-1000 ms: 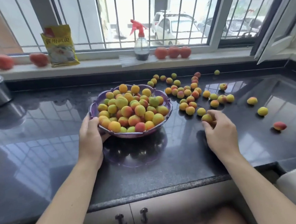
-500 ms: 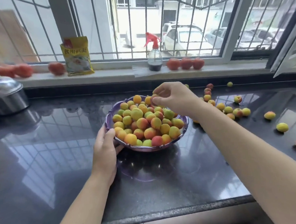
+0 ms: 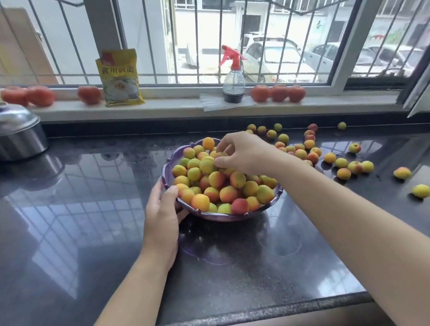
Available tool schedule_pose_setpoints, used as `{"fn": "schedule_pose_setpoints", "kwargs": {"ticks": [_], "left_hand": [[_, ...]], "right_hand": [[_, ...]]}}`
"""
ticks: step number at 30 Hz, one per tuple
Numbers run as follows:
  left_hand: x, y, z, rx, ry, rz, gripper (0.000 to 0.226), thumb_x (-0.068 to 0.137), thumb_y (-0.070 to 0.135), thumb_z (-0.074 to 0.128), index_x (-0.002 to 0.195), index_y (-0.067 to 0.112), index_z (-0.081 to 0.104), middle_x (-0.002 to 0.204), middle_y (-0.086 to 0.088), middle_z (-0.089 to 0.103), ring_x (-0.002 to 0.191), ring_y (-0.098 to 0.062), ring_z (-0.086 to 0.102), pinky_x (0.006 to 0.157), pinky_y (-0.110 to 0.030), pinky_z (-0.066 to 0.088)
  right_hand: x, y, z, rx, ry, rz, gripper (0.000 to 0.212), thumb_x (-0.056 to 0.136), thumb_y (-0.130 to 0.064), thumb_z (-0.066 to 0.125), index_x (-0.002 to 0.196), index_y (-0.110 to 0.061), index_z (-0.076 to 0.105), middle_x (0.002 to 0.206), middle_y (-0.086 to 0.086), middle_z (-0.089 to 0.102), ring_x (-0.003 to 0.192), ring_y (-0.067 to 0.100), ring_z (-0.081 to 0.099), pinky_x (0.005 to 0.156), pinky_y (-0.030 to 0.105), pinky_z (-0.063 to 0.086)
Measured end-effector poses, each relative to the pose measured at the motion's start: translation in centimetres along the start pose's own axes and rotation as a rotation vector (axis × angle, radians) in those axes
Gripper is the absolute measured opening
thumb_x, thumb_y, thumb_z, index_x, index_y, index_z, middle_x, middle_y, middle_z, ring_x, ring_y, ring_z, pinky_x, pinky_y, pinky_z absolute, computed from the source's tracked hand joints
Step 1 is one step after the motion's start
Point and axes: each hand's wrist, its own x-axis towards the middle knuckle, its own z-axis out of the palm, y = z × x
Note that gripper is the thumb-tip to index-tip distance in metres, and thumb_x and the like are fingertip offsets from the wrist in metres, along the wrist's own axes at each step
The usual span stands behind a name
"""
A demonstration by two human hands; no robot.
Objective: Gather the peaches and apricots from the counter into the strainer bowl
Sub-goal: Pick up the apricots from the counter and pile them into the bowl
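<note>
While the right hand [image 3: 243,153] is pinching a single apricot [image 3: 220,155] with curled fingertips over the heaped fruit, the left hand [image 3: 161,212] is gripping the near-left rim of the purple strainer bowl [image 3: 166,171], thumb lying over the edge. The bowl is sitting on the dark counter [image 3: 85,222], piled with peaches and apricots. More loose fruit [image 3: 309,144] is lying scattered on the counter to its right, toward the windowsill [image 3: 179,105].
</note>
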Motion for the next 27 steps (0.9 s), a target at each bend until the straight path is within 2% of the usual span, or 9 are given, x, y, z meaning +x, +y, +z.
{"fn": "schedule_pose_setpoints", "kwargs": {"ticks": [3, 5, 7, 11, 14, 19, 21, 24, 27], "left_hand": [[-0.1, 0.1, -0.1, 0.000, -0.014, -0.001, 0.034, 0.109, 0.033, 0.049, 0.141, 0.035, 0.062, 0.129, 0.002, 0.075, 0.119, -0.023, 0.073, 0.096, -0.041, 0.062], [-0.2, 0.2, -0.1, -0.002, -0.022, -0.002, 0.034, 0.110, 0.032, 0.050, 0.141, 0.034, 0.062, 0.129, 0.001, 0.075, 0.119, -0.024, 0.073, 0.096, -0.041, 0.062], [-0.3, 0.3, 0.0, -0.006, -0.029, -0.004, 0.033, 0.111, 0.030, 0.049, 0.141, 0.033, 0.062, 0.128, 0.002, 0.076, 0.118, -0.023, 0.074, 0.095, -0.040, 0.062], [-0.3, 0.4, 0.0, -0.015, -0.036, -0.004, 0.032, 0.112, 0.029, 0.048, 0.140, 0.032, 0.062, 0.126, 0.002, 0.076, 0.115, -0.021, 0.075, 0.089, -0.036, 0.064], [-0.3, 0.3, 0.0, -0.022, -0.030, -0.005, 0.032, 0.111, 0.029, 0.048, 0.140, 0.032, 0.062, 0.126, 0.001, 0.076, 0.115, -0.021, 0.075, 0.085, -0.032, 0.064], [-0.2, 0.3, 0.1, -0.034, -0.017, -0.004, 0.033, 0.108, 0.031, 0.051, 0.139, 0.032, 0.062, 0.127, 0.001, 0.076, 0.116, -0.021, 0.074, 0.084, -0.030, 0.063], [-0.2, 0.3, 0.2, -0.040, -0.007, -0.005, 0.031, 0.110, 0.027, 0.048, 0.138, 0.031, 0.063, 0.125, 0.001, 0.076, 0.114, -0.020, 0.075, 0.081, -0.028, 0.063], [-0.2, 0.3, 0.3, -0.036, 0.000, -0.004, 0.031, 0.111, 0.026, 0.047, 0.136, 0.032, 0.064, 0.125, 0.002, 0.077, 0.113, -0.020, 0.075, 0.079, -0.027, 0.062], [-0.3, 0.3, 0.3, -0.045, 0.005, -0.005, 0.032, 0.110, 0.026, 0.048, 0.136, 0.032, 0.065, 0.124, 0.002, 0.077, 0.114, -0.021, 0.075, 0.079, -0.027, 0.062]], "right_hand": [[-0.5, 0.8, -0.1, 0.082, 0.021, -0.003, 0.037, 0.095, -0.042, 0.066, 0.127, -0.023, 0.063, 0.113, -0.006, 0.067, 0.099, 0.013, 0.064, 0.070, 0.020, 0.053], [-1.0, 2.1, -0.6, 0.205, 0.186, 0.013, 0.030, 0.097, -0.039, 0.064, 0.121, -0.022, 0.066, 0.106, -0.009, 0.069, 0.097, 0.007, 0.064, 0.076, 0.022, 0.054], [-1.8, 4.2, -1.2, 0.271, 0.417, 0.058, 0.019, 0.099, -0.032, 0.061, 0.112, -0.021, 0.070, 0.099, -0.011, 0.069, 0.094, 0.005, 0.064, 0.075, 0.020, 0.051], [-4.2, 9.6, -1.2, 0.412, 0.703, 0.244, 0.014, 0.096, -0.020, 0.058, 0.102, -0.020, 0.070, 0.095, 0.001, 0.072, 0.084, 0.014, 0.068, 0.068, 0.026, 0.055], [-6.3, 13.7, 0.1, 0.357, 0.840, 0.383, 0.015, 0.094, -0.014, 0.056, 0.095, -0.021, 0.069, 0.093, 0.003, 0.071, 0.085, 0.021, 0.066, 0.078, 0.037, 0.057], [-8.9, 17.1, 1.8, 0.188, 1.042, 0.432, 0.020, 0.092, -0.003, 0.052, 0.096, -0.009, 0.072, 0.095, 0.011, 0.070, 0.094, 0.031, 0.062, 0.078, 0.023, 0.037], [-9.0, 17.5, 1.9, 0.072, 1.067, 0.398, 0.020, 0.090, 0.001, 0.053, 0.096, -0.005, 0.071, 0.098, 0.017, 0.068, 0.096, 0.035, 0.058, 0.077, 0.023, 0.034], [-8.8, 18.3, 2.5, -0.139, 0.915, 0.483, 0.025, 0.088, -0.004, 0.058, 0.108, -0.009, 0.073, 0.110, 0.021, 0.066, 0.104, 0.042, 0.051, 0.089, 0.038, 0.040], [-8.7, 19.0, 2.8, -0.189, 0.808, 0.552, 0.029, 0.091, -0.015, 0.060, 0.117, -0.014, 0.073, 0.122, 0.020, 0.065, 0.113, 0.045, 0.048, 0.098, 0.045, 0.039]]}}
